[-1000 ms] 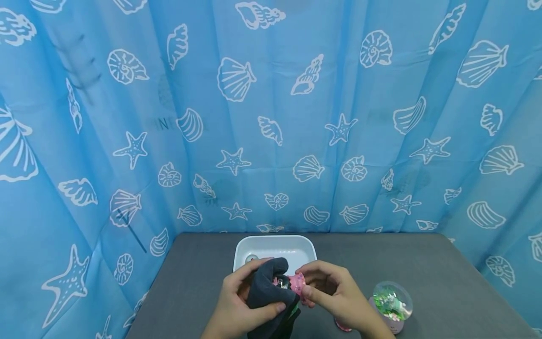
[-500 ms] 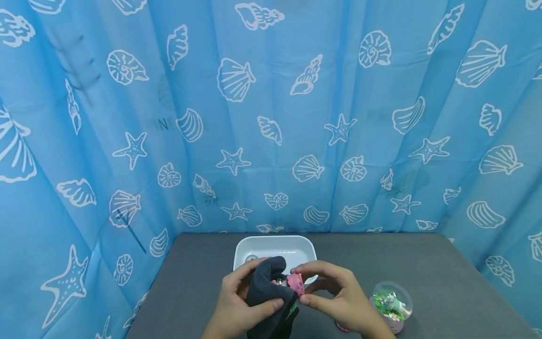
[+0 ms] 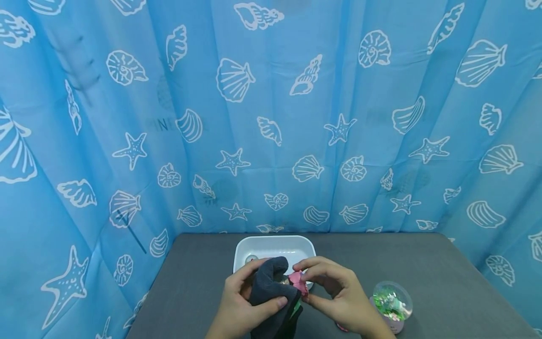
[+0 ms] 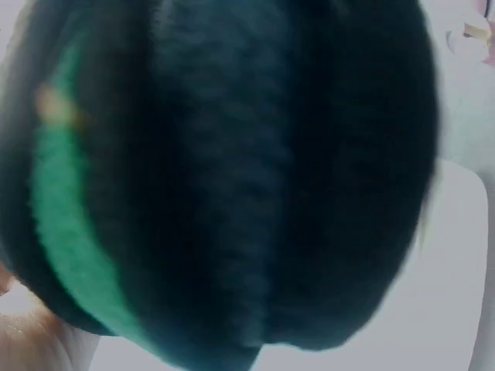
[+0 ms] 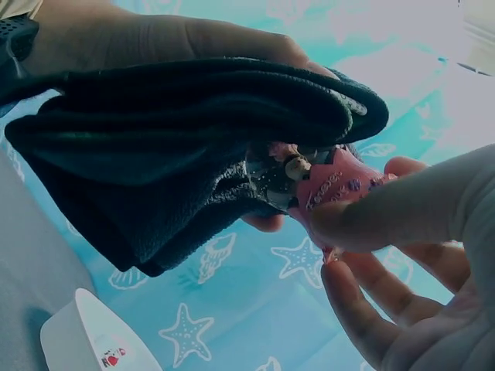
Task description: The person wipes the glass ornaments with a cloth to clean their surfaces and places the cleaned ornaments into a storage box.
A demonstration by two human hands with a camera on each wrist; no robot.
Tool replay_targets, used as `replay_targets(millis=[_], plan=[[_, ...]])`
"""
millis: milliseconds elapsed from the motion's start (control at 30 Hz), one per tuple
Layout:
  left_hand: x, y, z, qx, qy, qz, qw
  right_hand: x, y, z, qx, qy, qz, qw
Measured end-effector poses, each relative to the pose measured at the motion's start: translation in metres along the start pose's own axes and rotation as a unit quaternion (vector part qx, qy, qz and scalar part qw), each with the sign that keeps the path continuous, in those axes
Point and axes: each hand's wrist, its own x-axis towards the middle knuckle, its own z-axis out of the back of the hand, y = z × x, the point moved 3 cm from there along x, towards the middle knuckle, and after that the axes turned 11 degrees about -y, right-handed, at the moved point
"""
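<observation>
A small snow globe with a pink base (image 3: 298, 284) is between my two hands. My left hand (image 3: 243, 301) grips a dark grey cloth (image 3: 271, 289) wrapped about its glass dome, thumb over the near side. Around the pink base curl the fingers and thumb of my right hand (image 3: 338, 299). In the right wrist view the base (image 5: 344, 179) carries lettering and purple flowers, and part of the dome (image 5: 271, 176) with a figure inside shows between the cloth folds. Folded cloth (image 4: 232, 170) with a green strip fills most of the left wrist view.
A white tray (image 3: 275, 241) stands behind the hands, with a small clear ball-shaped thing (image 3: 251, 258) at its left. Another snow globe (image 3: 391, 303) with green glitter stands to the right on the grey table (image 3: 199, 268). A pink edge (image 3: 341, 326) peeks out below my right hand.
The pink base has turned and tilted in my right hand's fingers, which have shifted their hold on it. My left hand and the cloth have barely moved.
</observation>
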Motion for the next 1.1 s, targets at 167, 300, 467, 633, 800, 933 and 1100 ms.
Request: replay_targets(millis=[167,300,467,633,800,933,1100], plan=[[-0.0007,0.0007,-0.0003,-0.004,-0.004,-0.013,0.9999,0.0,0.0001,0.0007,0.012,0.001,-0.008,1.0],[-0.0012,0.0,0.0004,-0.004,-0.002,-0.024,0.9997,0.0002,0.0005,0.0017,0.013,0.004,-0.029,0.999],[-0.0014,-0.0018,0.0001,-0.007,0.007,-0.03,0.9995,-0.0003,0.0005,0.0028,0.009,0.007,-0.05,0.999],[-0.0026,-0.0029,0.0015,-0.016,0.016,-0.027,0.9994,-0.0013,0.0002,0.0022,0.013,0.016,-0.055,0.998],[-0.0031,-0.0034,0.0034,-0.033,0.035,-0.051,0.9975,-0.0018,0.0006,0.0011,0.019,0.023,-0.066,0.997],[-0.0031,-0.0036,0.0041,-0.04,0.041,-0.055,0.9968,-0.002,0.0005,0.0005,0.018,0.026,-0.083,0.996],[-0.0033,-0.0043,0.0046,-0.046,0.042,-0.056,0.9965,-0.003,-0.001,-0.0001,0.008,0.034,-0.108,0.994]])
